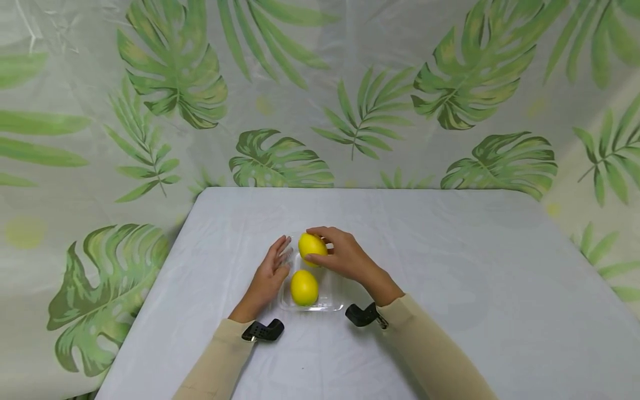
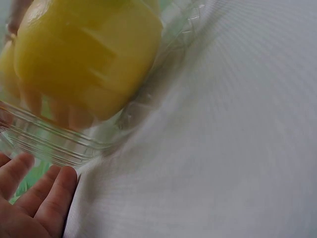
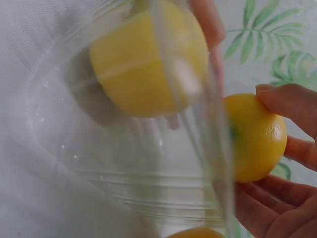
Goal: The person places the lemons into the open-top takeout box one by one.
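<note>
Held lemon (image 1: 311,245): we are gripping it in the right hand (image 1: 345,257), fingers (image 3: 290,104) curled round it, at the far end of the clear tray (image 1: 334,293).
Second lemon (image 1: 304,287): we are seeing it lying inside the tray at the near end.
Left hand (image 1: 270,276): we are resting it against the tray's left side, fingers (image 2: 47,191) straight and relaxed, holding nothing.
Progress: one lemon is sitting in the tray; we judge the held one is not yet let go.
Table (image 1: 475,289): white cloth, leaf-print backdrop (image 1: 175,78) hanging behind.
</note>
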`<state>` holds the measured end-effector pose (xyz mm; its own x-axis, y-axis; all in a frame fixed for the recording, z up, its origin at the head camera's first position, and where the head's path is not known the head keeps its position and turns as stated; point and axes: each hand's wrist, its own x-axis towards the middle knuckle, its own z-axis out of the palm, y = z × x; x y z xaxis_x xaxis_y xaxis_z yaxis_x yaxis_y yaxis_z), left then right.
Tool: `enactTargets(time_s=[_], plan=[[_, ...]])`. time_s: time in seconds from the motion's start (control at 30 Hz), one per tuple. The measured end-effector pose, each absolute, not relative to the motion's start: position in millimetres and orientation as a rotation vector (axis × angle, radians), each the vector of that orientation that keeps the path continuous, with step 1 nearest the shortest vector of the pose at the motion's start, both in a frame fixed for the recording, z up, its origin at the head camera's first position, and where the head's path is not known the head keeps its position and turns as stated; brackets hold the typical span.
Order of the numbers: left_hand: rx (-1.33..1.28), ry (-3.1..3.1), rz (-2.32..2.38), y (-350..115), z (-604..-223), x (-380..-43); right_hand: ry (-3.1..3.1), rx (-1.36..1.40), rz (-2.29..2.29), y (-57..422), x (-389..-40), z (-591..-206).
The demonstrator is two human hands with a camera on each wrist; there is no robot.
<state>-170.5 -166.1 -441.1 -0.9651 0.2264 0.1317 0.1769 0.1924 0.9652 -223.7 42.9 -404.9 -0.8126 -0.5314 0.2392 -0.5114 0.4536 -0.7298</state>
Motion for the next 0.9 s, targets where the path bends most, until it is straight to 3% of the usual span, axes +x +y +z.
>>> enactTargets(time_s=[0.37,0.9], plan=[[0.394,2.405,1.920,-167,-442,-171,2.720,-0.809,-1.249,28,-223,-414],[0.408,2.416,1.915,-168,-444,-172,2.843,-0.804,-0.989,9,-222,-425]])
